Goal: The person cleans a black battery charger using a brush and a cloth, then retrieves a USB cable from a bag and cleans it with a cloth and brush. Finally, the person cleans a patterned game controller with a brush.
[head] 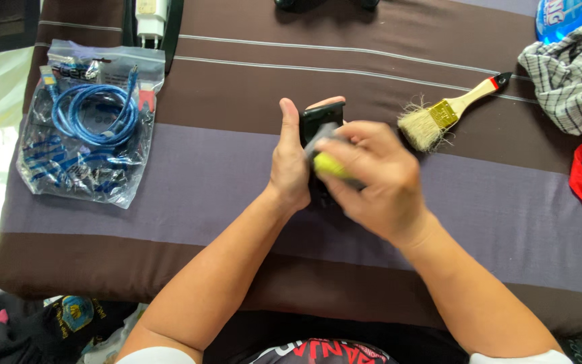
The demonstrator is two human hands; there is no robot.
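Left hand is clamped on a black phone; right hand, gripping a yellow-green cloth, is blurred, so the phone could be knocked loose.

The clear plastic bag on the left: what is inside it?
Inside the clear plastic bag lies a coiled blue cable, with more blue cables bundled below it. Glare and folds in the plastic hide any smaller items, so I cannot tell what else is there.
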